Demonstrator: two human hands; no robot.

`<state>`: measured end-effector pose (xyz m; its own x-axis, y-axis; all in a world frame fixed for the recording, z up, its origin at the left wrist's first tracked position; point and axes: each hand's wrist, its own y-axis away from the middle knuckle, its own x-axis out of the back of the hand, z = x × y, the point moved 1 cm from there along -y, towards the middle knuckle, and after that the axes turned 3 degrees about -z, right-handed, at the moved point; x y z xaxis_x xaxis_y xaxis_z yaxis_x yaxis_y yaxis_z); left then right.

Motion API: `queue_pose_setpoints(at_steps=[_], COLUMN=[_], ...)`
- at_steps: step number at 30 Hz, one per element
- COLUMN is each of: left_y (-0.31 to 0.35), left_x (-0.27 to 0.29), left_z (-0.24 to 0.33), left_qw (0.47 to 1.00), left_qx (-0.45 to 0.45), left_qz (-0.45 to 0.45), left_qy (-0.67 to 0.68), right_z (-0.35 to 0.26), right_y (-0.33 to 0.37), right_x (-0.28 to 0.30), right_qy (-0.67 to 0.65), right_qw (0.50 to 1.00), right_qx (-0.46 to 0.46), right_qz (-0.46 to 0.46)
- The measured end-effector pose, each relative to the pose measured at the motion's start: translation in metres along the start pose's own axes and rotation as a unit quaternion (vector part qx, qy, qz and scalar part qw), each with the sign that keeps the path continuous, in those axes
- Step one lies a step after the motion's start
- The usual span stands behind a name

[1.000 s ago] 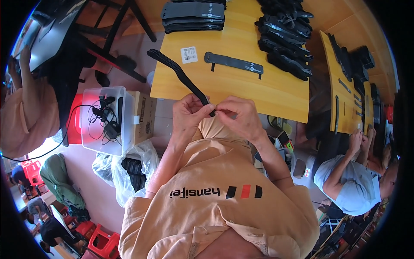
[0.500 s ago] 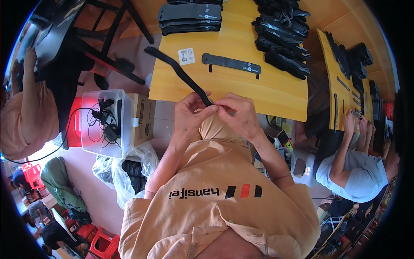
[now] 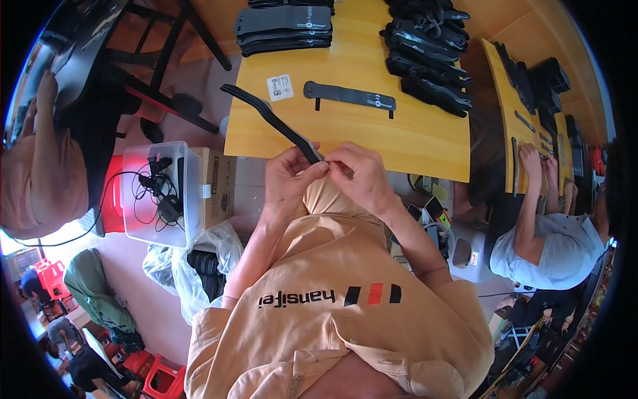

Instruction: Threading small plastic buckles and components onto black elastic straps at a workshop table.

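My left hand [image 3: 287,181] is closed round the near end of a long black strap [image 3: 269,118], whose far end rises up and to the left past the table edge. Close beside it, my right hand [image 3: 359,174] pinches at that same near end, and the fingertips of both hands almost meet. What exactly the right fingers grip is hidden. Beyond the hands, a flat dark grey strap [image 3: 349,96] with two small black tabs lies on the yellow table [image 3: 266,136]. A white printed label [image 3: 280,87] sits to its left.
Stacked grey straps [image 3: 284,30] lie at the back left of the table, and a heap of black straps [image 3: 428,56] at the right. Left of me stand a clear plastic bin [image 3: 136,213] with cables and a cardboard box [image 3: 218,186]. A co-worker in a light shirt [image 3: 548,246] works at the right.
The black strap has turned a little, so its broad face and edge show more. My right fingers have shifted slightly at its near end. The whole view has drifted a little.
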<state>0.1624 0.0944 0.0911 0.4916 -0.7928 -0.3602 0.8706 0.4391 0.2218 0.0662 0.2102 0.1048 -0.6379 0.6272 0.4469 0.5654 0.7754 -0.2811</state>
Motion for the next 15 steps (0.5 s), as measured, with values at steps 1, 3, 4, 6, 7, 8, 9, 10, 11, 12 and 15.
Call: queue_pose_setpoints(at_steps=[1, 3, 4, 6, 7, 8, 9, 10, 11, 12, 15], left_y=[0.0000, -0.0010, -0.0018, -0.0030, -0.0029, -0.0028, -0.0023, -0.0020, -0.0019, -0.0021, -0.0010], left_x=[-0.0003, -0.0012, -0.0010, -0.0014, -0.0017, -0.0021, -0.0021, -0.0015, -0.0006, 0.0000, 0.0004], left_z=[-0.0008, -0.0020, -0.0014, 0.0009, 0.0014, 0.0017, 0.0018, 0.0015, 0.0009, 0.0004, 0.0006], left_qw=[1.000, 1.000, 1.000, 1.000, 1.000, 1.000, 1.000, 1.000, 1.000, 0.999, 0.999], left_qx=[0.000, -0.004, -0.004, 0.003, 0.003, 0.008, 0.013, 0.013, 0.016, 0.019, 0.030], left_qz=[0.001, 0.001, 0.002, 0.003, 0.003, 0.003, 0.003, 0.003, -0.001, -0.005, -0.009], left_qy=[0.000, 0.010, 0.011, 0.020, 0.020, 0.019, 0.018, 0.017, 0.023, 0.029, 0.040], right_z=[-0.0006, -0.0019, -0.0027, -0.0053, -0.0059, -0.0065, -0.0072, -0.0073, -0.0076, -0.0076, -0.0101], right_y=[-0.0001, -0.0005, -0.0007, -0.0003, 0.0003, 0.0010, 0.0015, 0.0017, 0.0018, 0.0019, 0.0021], right_x=[0.0005, 0.0031, 0.0037, 0.0047, 0.0047, 0.0048, 0.0046, 0.0046, 0.0047, 0.0049, 0.0066], right_qy=[0.000, -0.036, -0.036, -0.003, -0.003, 0.005, 0.012, 0.012, 0.022, 0.033, 0.045], right_qw=[1.000, 0.999, 0.999, 1.000, 1.000, 1.000, 0.999, 0.999, 0.999, 0.998, 0.997], right_qx=[0.000, -0.024, -0.024, 0.019, 0.019, 0.027, 0.034, 0.034, 0.045, 0.056, 0.064], right_qz=[0.000, -0.003, -0.004, 0.002, 0.002, 0.008, 0.014, 0.014, 0.012, 0.011, 0.000])
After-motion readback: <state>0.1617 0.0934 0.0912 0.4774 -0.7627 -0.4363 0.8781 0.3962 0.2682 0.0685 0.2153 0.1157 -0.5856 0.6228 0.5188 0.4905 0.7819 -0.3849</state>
